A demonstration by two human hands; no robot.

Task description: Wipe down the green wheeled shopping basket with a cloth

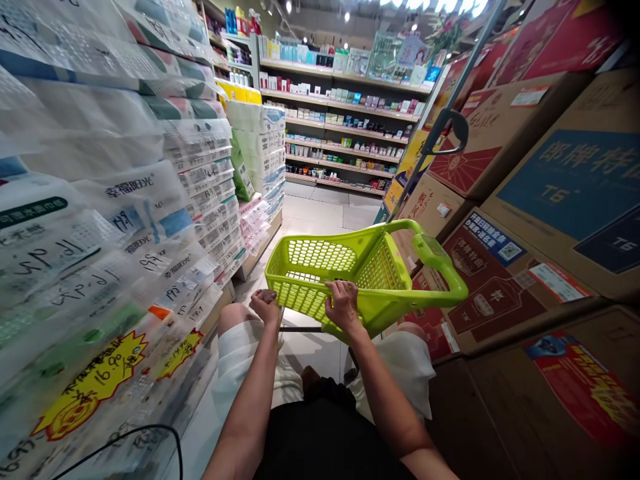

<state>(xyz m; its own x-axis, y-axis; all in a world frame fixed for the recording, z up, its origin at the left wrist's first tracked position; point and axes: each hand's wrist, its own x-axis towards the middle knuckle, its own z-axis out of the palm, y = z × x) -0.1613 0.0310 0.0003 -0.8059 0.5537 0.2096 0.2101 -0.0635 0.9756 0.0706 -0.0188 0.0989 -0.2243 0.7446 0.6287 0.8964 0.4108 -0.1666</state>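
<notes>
A lime-green plastic shopping cart [300, 297] with perforated walls stands crosswise in front of my knees, its looped handle pointing right. Over its near rim my right hand [343, 305] is hooked, fingers bent down inside the basket and closed on the edge. By the lower left corner of the basket is my left hand [265, 307], its fingers curled in. Whether it grips the cart or something small is hidden from me. The part of the basket floor that shows holds nothing I can make out.
Plastic-wrapped tissue packs [145, 207] with handwritten prices are piled high on the left. Stacked cardboard cartons [500, 267] line the right, with a grey metal pole and handle [445, 133] before them. Shelves of small goods [345, 120] stand beyond the tiled floor [320, 210].
</notes>
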